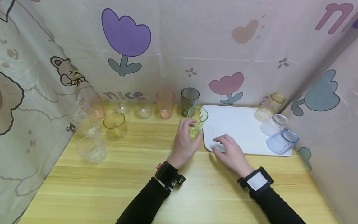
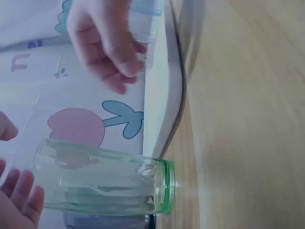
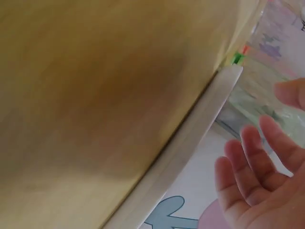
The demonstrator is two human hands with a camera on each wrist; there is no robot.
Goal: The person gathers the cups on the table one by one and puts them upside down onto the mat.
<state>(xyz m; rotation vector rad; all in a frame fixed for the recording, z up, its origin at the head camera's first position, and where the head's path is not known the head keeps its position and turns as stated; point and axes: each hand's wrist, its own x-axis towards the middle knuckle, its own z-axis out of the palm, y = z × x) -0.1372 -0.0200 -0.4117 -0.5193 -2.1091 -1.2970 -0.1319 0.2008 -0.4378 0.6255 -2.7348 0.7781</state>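
A pale green drinking glass (image 1: 202, 117) stands upright on the wooden table, right beside the left edge of the white tray (image 1: 232, 124). My left hand (image 1: 185, 140) is at its upper part, thumb and fingers spread. In the left wrist view the glass (image 2: 102, 183) has its thick base on the table, and the fingers of the left hand (image 2: 19, 202) lie loosely near its rim. My right hand (image 1: 230, 154) hovers over the tray's front left part, fingers loosely bent, holding nothing. Its spread fingers show in the right wrist view, beyond the tray edge (image 3: 190, 138).
On the tray's right side stand a yellow glass (image 1: 269, 107), a clear glass (image 1: 274, 124) and a blue glass (image 1: 282, 142). Behind the green glass is a dark grey glass (image 1: 189, 96), with an orange glass (image 1: 165, 104) to its left. Several more glasses, including an amber one (image 1: 115, 126), line the table's left.
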